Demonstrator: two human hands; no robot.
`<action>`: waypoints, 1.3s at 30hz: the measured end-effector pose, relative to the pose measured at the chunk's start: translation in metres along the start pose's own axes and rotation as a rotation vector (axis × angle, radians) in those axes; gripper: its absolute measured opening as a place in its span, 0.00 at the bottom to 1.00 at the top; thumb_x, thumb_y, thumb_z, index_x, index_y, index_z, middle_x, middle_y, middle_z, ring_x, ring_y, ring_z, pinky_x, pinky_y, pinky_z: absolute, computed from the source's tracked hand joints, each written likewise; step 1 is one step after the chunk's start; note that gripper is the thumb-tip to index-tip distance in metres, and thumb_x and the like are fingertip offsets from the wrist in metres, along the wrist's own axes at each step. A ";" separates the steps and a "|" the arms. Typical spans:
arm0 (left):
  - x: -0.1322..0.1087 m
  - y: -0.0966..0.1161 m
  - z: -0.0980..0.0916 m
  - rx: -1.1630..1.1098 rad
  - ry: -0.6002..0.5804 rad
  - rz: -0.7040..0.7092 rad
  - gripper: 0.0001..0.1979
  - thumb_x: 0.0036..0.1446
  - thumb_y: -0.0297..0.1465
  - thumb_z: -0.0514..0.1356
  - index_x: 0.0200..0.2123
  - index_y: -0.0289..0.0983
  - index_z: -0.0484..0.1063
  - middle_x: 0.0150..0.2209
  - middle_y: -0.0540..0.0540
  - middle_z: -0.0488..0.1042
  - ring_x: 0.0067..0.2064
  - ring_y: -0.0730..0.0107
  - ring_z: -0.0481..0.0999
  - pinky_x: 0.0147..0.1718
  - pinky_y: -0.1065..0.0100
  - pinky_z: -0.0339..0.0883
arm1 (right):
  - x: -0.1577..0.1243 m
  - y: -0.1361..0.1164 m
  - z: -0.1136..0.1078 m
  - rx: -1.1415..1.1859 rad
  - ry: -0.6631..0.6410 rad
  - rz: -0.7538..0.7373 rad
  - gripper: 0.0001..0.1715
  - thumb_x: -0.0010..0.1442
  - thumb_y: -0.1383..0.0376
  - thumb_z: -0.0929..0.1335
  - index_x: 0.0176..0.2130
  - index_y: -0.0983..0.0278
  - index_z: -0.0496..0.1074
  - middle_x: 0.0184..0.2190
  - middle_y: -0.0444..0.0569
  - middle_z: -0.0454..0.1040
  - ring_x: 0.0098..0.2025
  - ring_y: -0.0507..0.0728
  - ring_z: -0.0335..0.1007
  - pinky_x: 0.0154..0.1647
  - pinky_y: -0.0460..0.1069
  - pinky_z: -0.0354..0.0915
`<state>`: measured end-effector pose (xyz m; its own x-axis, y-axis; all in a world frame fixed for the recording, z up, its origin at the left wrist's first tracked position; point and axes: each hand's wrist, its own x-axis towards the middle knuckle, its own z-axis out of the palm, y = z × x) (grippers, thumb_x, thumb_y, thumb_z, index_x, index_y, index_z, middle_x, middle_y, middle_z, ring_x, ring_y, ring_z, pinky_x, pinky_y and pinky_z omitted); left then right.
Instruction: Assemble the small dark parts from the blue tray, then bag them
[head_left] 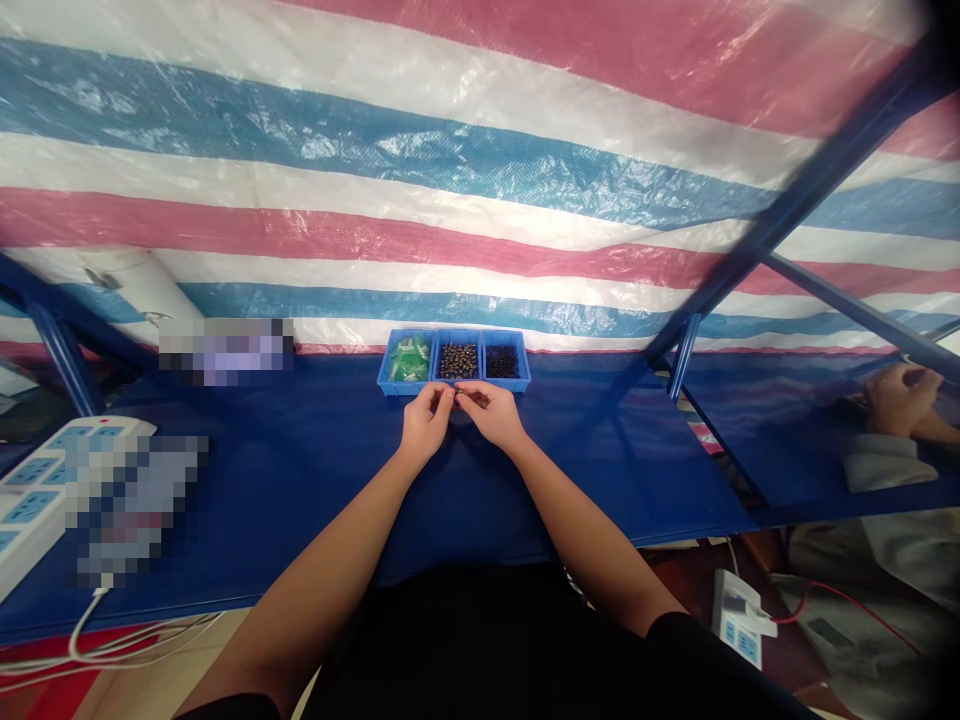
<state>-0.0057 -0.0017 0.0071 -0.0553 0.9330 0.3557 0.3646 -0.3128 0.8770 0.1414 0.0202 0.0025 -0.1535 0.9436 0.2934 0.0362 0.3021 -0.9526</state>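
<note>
My left hand point(427, 418) and my right hand point(491, 410) meet fingertip to fingertip just in front of a blue divided bin point(416, 388). Both are closed in a pinch, and whatever lies between the fingertips is too small to make out. Green and clear pieces point(409, 358) fill the bin's left compartment. Small brass-and-dark metal parts point(458, 360) are heaped in the middle one. In the right compartment lie small black parts point(502, 362), thin in shape.
A white power strip point(112, 432) and a blurred-out object point(142, 510) with a white cable lie at left on the blue table point(300, 560). Blue metal frame bars point(720, 280) rise at right. A co-worker's hand point(900, 398) shows at far right. Striped sheeting point(450, 180) hangs behind.
</note>
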 end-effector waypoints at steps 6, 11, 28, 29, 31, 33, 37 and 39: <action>0.000 0.001 0.000 -0.027 -0.015 0.018 0.12 0.62 0.40 0.55 0.40 0.39 0.71 0.33 0.49 0.76 0.34 0.69 0.77 0.35 0.70 0.69 | 0.001 0.002 0.001 0.081 -0.023 0.044 0.18 0.55 0.58 0.71 0.44 0.63 0.77 0.39 0.50 0.79 0.39 0.56 0.77 0.45 0.53 0.74; 0.000 -0.001 0.000 0.015 -0.007 0.013 0.13 0.62 0.41 0.54 0.37 0.39 0.71 0.31 0.49 0.75 0.33 0.69 0.76 0.35 0.69 0.69 | 0.000 -0.001 0.001 0.049 -0.013 0.031 0.19 0.55 0.57 0.71 0.45 0.63 0.77 0.37 0.49 0.79 0.38 0.56 0.77 0.44 0.52 0.74; 0.000 -0.001 0.001 0.013 -0.023 -0.017 0.14 0.63 0.42 0.53 0.36 0.39 0.72 0.30 0.49 0.76 0.32 0.70 0.76 0.35 0.69 0.69 | 0.000 0.000 0.001 -0.012 0.004 -0.012 0.15 0.57 0.59 0.70 0.43 0.62 0.77 0.37 0.49 0.79 0.37 0.56 0.77 0.44 0.52 0.74; 0.000 -0.001 0.001 0.010 -0.021 -0.013 0.14 0.63 0.42 0.53 0.36 0.39 0.71 0.30 0.49 0.76 0.32 0.70 0.76 0.35 0.69 0.70 | 0.000 0.001 0.000 -0.019 0.010 -0.007 0.15 0.57 0.59 0.69 0.43 0.62 0.77 0.38 0.49 0.79 0.37 0.56 0.77 0.44 0.52 0.74; -0.001 0.000 0.002 -0.003 -0.010 -0.006 0.13 0.62 0.42 0.54 0.38 0.39 0.71 0.31 0.49 0.76 0.33 0.69 0.76 0.36 0.69 0.70 | 0.001 0.003 0.000 -0.030 0.025 0.005 0.15 0.57 0.58 0.69 0.44 0.61 0.77 0.39 0.49 0.79 0.38 0.56 0.77 0.44 0.52 0.74; -0.001 -0.001 0.003 -0.012 -0.001 -0.002 0.13 0.62 0.42 0.54 0.40 0.39 0.70 0.31 0.49 0.76 0.33 0.69 0.76 0.35 0.69 0.70 | 0.001 0.003 0.000 -0.029 0.032 0.019 0.16 0.57 0.58 0.69 0.43 0.61 0.77 0.38 0.49 0.80 0.37 0.56 0.77 0.43 0.52 0.74; 0.000 -0.004 0.003 0.014 0.001 0.003 0.13 0.62 0.42 0.54 0.39 0.39 0.70 0.29 0.50 0.74 0.31 0.70 0.75 0.33 0.70 0.69 | 0.001 0.004 0.000 -0.004 0.025 0.035 0.16 0.56 0.57 0.70 0.43 0.62 0.77 0.37 0.49 0.79 0.35 0.56 0.77 0.41 0.52 0.74; 0.000 -0.004 0.003 0.018 0.006 0.002 0.13 0.62 0.42 0.53 0.39 0.40 0.70 0.29 0.50 0.74 0.31 0.71 0.75 0.33 0.70 0.69 | 0.001 0.004 0.001 0.009 0.024 0.035 0.17 0.56 0.58 0.70 0.43 0.62 0.77 0.36 0.49 0.79 0.36 0.56 0.77 0.41 0.51 0.74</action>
<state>-0.0042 0.0001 0.0027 -0.0597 0.9311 0.3597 0.3816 -0.3117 0.8702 0.1408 0.0217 -0.0007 -0.1287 0.9566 0.2614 0.0321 0.2674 -0.9630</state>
